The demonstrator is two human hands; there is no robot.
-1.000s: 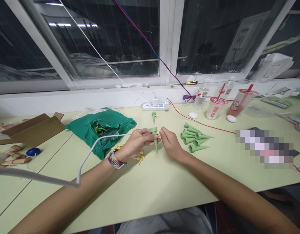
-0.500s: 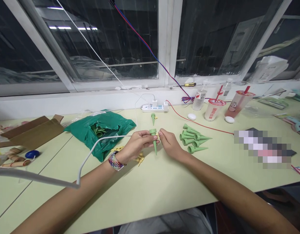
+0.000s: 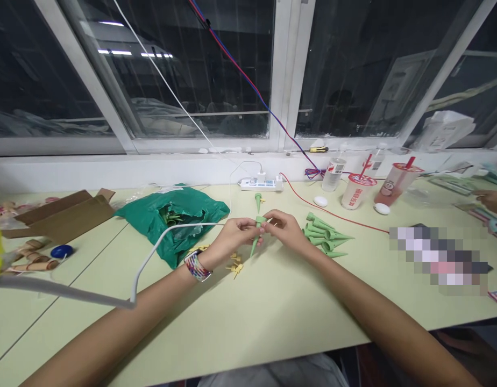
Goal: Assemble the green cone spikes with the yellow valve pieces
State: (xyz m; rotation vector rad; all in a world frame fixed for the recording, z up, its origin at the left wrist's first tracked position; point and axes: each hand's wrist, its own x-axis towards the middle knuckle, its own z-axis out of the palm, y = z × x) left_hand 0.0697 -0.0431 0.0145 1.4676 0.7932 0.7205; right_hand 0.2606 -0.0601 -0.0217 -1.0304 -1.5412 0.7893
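My left hand (image 3: 238,235) grips a green watering spike (image 3: 254,248) between thumb and fingers, its point tilted down toward me. With thumb and fingers, my right hand (image 3: 284,230) pinches the same spike just below its cap. The small yellow valve at its side is hidden by my fingers. Another green spike with a yellow valve (image 3: 258,202) lies just beyond my hands. Loose yellow valves (image 3: 236,266) are scattered near my left wrist, and several green spikes (image 3: 329,235) are piled to the right of my right hand.
A torn green bag (image 3: 184,204) of spikes lies on the left, near a cardboard box (image 3: 71,217) and a blue ball (image 3: 62,251). Behind are a power strip (image 3: 258,185) and drink cups (image 3: 357,192). A grey cable (image 3: 71,293) crosses my left forearm. Another person's hand (image 3: 494,201) shows at right.
My right fingers have moved from the yellow valve onto the upper part of the spike, which now tilts more. The view has shifted slightly. Another person's hand has appeared at the right edge.
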